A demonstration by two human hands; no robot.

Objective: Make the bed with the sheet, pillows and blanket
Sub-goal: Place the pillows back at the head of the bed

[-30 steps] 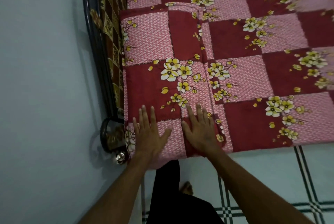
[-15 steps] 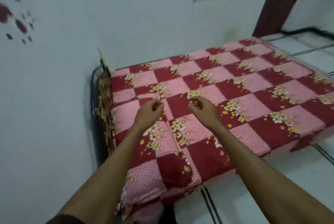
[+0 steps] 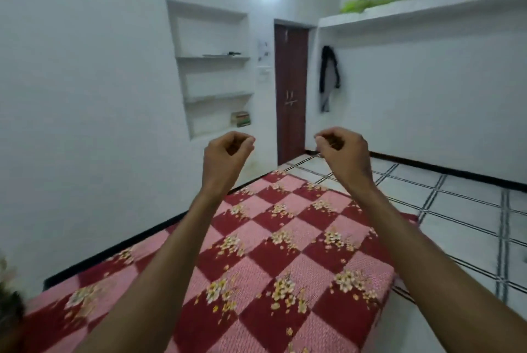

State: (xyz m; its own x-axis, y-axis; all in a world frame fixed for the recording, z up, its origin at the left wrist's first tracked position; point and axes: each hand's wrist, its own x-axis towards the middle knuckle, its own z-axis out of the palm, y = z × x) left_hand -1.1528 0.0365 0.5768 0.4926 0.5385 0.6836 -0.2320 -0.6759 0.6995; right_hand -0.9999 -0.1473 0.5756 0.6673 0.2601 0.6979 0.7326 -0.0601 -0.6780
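the big white room [image 3: 85, 96] goes all around, with a dark red door [image 3: 291, 90] at the far end and wall shelves [image 3: 214, 73] next to it; the floor [image 3: 456, 210] has white tiles with dark lines; the bed [image 3: 279, 261] sits against the left wall, and the red and pink flower sheet lies flat over it, so that part of the job looks done; i see no pillows from here, and the folded blanket may be down near the bottom left edge, but it is too blurry there to tell; both arms are lifted up high over the bed; the left hand [image 3: 225, 153] is curled into a loose fist and holds nothing; the right hand [image 3: 342, 150] is curled the same way and holds nothing too, maybe because the person is just standing up straight.
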